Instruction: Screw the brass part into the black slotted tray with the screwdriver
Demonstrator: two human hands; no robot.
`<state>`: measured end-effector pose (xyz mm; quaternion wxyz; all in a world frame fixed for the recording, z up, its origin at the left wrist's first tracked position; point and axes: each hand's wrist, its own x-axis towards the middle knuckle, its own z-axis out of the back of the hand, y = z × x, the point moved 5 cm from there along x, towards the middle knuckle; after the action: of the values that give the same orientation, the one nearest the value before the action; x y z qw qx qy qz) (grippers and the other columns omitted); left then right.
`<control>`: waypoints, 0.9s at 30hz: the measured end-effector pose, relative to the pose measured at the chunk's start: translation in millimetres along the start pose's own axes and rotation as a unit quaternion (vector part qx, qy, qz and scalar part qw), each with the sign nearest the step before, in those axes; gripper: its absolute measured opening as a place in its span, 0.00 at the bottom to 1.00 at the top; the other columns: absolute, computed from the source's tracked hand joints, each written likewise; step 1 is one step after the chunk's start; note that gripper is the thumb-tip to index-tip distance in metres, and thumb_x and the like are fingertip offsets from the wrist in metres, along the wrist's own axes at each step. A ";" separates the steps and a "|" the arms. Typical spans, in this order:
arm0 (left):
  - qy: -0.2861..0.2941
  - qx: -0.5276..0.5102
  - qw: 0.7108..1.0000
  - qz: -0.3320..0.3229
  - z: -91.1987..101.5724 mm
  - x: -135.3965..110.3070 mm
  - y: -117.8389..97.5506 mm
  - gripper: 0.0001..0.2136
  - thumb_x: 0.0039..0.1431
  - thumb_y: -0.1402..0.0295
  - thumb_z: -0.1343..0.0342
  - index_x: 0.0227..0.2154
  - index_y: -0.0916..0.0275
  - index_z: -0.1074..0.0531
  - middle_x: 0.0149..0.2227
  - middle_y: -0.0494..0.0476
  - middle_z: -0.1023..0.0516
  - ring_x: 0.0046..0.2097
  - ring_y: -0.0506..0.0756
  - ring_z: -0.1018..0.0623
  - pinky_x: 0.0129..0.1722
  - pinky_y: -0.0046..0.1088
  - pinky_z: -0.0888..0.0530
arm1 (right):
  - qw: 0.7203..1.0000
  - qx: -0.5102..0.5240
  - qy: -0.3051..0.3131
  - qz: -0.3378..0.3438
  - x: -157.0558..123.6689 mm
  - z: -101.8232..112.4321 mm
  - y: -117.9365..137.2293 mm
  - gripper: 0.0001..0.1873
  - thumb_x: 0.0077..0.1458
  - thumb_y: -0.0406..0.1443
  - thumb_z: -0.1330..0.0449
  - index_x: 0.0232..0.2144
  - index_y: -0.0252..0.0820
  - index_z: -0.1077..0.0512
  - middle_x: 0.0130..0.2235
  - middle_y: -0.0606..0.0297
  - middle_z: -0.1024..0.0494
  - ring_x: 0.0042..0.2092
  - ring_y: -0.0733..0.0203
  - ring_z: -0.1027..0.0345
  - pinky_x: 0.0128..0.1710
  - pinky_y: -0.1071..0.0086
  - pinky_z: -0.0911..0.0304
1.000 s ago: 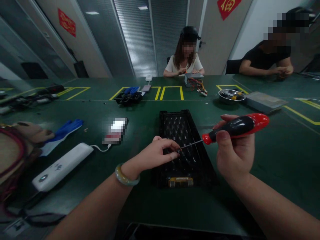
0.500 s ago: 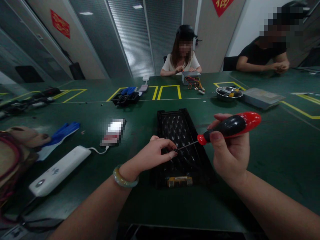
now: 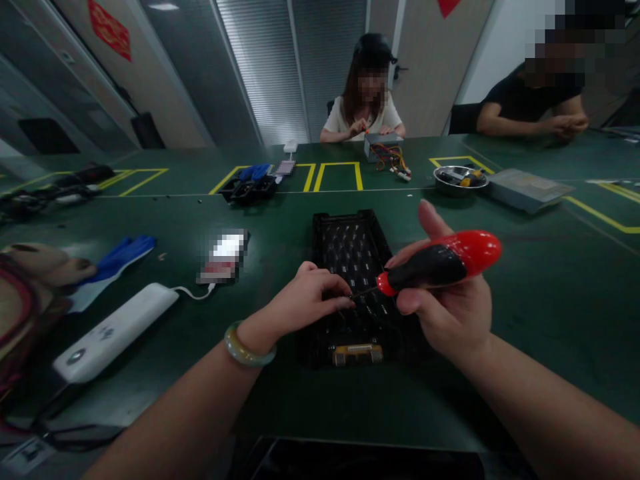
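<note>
A black perforated metal case with a yellow connector at its near end lies on the green table in front of me. My right hand grips a screwdriver with a red and black handle, its thin shaft pointing left. My left hand, with a jade bangle on the wrist, pinches at the screwdriver's tip above the case; what the fingers hold is too small to make out.
A white power bank with a cable, a blurred phone and blue gloves lie to the left. Farther off sit a black tray, a metal bowl and a grey box. Two other people sit across the table.
My right hand has brought the screwdriver left and closer to the left hand, with the index finger now lifted off the handle. The left hand stays pinched at the tip.
</note>
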<state>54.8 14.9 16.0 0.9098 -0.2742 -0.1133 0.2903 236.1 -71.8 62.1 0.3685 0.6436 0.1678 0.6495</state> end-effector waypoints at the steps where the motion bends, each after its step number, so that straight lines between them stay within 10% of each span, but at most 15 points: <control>1: 0.000 0.003 1.000 -0.002 0.0 -0.1 -0.3 0.12 0.65 0.54 0.42 0.40 0.54 0.22 0.40 0.48 0.17 0.43 0.56 0.25 0.53 0.41 0.41 | 1.000 0.015 -0.011 -0.003 0.2 0.0 -0.5 0.45 0.48 0.40 0.27 0.65 0.51 0.39 0.40 0.67 0.21 0.38 0.58 0.25 0.44 0.61 0.26; 8: 0.009 0.001 1.000 -0.020 -2.2 -0.3 2.0 0.13 0.63 0.52 0.40 0.42 0.53 0.22 0.40 0.47 0.17 0.42 0.55 0.24 0.53 0.39 0.42 | 0.993 -0.008 -0.097 0.061 1.7 2.3 2.6 0.24 0.56 0.46 0.33 0.53 0.55 0.31 0.49 0.62 0.22 0.37 0.58 0.25 0.42 0.58 0.25; 27: -0.027 0.013 0.997 -0.068 -5.7 0.4 7.9 0.13 0.66 0.52 0.43 0.44 0.52 0.20 0.42 0.46 0.16 0.42 0.54 0.24 0.53 0.37 0.43 | 0.993 -0.019 -0.115 0.021 9.0 3.4 -8.6 0.14 0.60 0.48 0.37 0.46 0.54 0.29 0.52 0.65 0.24 0.42 0.57 0.25 0.42 0.58 0.24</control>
<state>53.5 18.0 6.9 0.9275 -0.2460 -0.1523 0.2369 242.6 -60.7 62.9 0.3839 0.7102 0.0984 0.5818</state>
